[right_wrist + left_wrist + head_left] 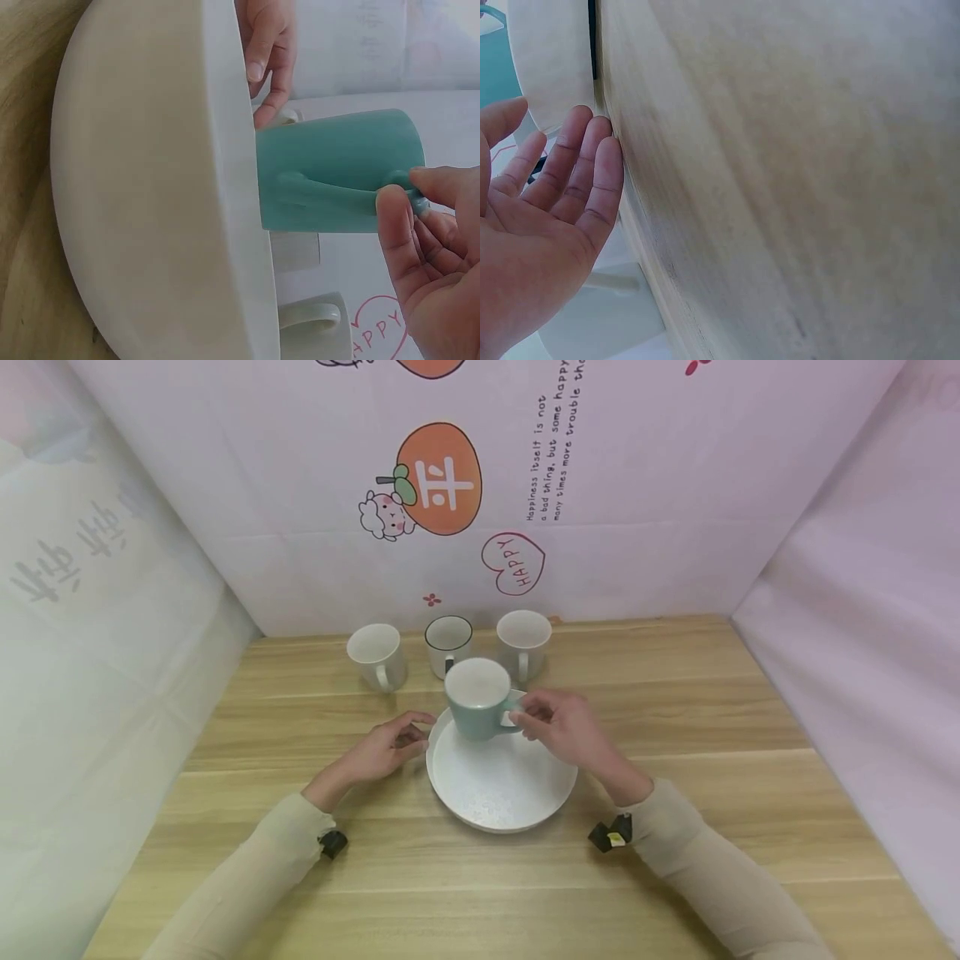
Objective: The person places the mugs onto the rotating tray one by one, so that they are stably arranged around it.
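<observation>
A teal mug (477, 714) with a pale inside stands upright over the far part of a round white tray (502, 789); whether its base touches the tray is hard to tell. My right hand (562, 727) pinches the mug's handle between thumb and fingers, which the right wrist view shows closely on the mug (337, 165). At the tray's left rim is my left hand (386, 747), its fingers loosely bent with nothing in them. In the left wrist view the left hand (555, 202) has its palm turned up beside the tray's outer wall (551, 60).
Behind the tray stand a white mug (377, 656) at left, a white mug with a black rim (448, 647) in the middle and another white mug (523, 643) at right. A printed cloth wall (637, 510) rises at the wooden table's (675, 693) back edge.
</observation>
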Demonstrator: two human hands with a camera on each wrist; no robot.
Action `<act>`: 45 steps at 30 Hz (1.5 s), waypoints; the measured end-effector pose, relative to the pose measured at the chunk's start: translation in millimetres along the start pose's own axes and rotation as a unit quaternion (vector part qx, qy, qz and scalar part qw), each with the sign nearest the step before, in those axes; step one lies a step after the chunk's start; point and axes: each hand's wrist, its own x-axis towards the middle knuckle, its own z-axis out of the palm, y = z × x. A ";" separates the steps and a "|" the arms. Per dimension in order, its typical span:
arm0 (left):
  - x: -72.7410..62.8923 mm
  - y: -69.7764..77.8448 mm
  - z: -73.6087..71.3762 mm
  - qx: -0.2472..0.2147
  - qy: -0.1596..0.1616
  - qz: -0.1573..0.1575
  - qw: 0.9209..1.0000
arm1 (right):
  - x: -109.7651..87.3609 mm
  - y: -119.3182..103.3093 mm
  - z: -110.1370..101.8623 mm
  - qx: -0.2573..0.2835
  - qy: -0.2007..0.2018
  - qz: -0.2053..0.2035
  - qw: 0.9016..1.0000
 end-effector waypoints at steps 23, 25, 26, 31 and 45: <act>-2.1 0.9 -0.4 -0.002 -0.001 0.001 1.000 | 5.3 5.7 20.6 0.001 -0.025 0.006 1.000; -2.0 0.1 0.5 0.000 0.000 -0.001 1.000 | 5.3 6.0 22.1 0.002 -0.028 0.009 1.000; -2.0 -0.5 1.0 0.001 0.000 -0.002 1.000 | 5.3 6.3 22.9 0.002 -0.029 0.010 1.000; -2.4 -3.0 2.9 0.005 0.004 -0.006 1.000 | 4.9 8.7 27.9 0.002 -0.039 0.014 0.999; -0.2 -4.3 0.5 0.013 0.004 -0.002 1.000 | 8.4 12.7 30.1 0.018 -0.040 0.006 0.999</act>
